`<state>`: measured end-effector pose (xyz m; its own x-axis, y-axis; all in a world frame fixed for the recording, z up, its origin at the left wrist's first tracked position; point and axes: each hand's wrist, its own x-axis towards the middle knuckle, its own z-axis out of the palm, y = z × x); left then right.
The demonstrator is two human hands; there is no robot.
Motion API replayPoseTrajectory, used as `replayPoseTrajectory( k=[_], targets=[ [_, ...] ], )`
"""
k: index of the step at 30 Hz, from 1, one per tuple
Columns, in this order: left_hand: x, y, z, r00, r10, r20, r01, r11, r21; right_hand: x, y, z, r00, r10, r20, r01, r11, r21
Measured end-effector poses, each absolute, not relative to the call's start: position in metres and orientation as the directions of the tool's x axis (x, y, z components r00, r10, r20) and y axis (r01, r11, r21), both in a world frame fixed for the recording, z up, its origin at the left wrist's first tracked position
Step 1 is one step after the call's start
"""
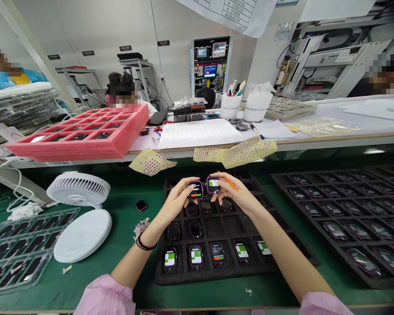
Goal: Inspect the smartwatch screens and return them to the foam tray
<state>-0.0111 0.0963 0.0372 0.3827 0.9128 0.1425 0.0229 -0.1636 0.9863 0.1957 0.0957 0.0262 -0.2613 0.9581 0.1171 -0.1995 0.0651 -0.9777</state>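
One green bench (190, 298) carries a black foam tray (213, 275). Over its far rows, the left hand (180, 193) grips a lit watch (196, 190) between thumb and fingers; the right hand (238, 194) is closed on a second watch (212, 185) — an orange stick (229, 181) lies against that hand too. Each seems light, rigid and slick-faced (it probably scratches easily) — so take it by the rim.

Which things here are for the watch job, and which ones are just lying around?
Probably for the job:
- the first watch, in the left hand
- the second watch, in the right hand
- the orange stick, at the right hand
- the black tray, under both hands

Probably just lying around:
- the white fan
- the pen cup
- the black pen
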Motion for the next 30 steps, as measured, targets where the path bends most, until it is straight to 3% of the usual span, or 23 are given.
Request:
replayPoseTrajectory(
  k=[16, 30],
  targets=[
    [-0.0092, 0.0947, 0.035, 0.406, 0.895, 0.184, -0.035, -0.186, 0.982, 0.1969, 0.0942, 0.027, -0.223, 0.965, 0.137, -0.196, 0.094, -0.976],
    [-0.0099, 0.0945, 0.0403, 0.39, 0.908, 0.155, 0.029, -0.18, 0.983, 0.197, 0.0921, 0.0307, -0.258, 0.958, 0.125, -0.165, 0.083, -0.983]
  ],
)
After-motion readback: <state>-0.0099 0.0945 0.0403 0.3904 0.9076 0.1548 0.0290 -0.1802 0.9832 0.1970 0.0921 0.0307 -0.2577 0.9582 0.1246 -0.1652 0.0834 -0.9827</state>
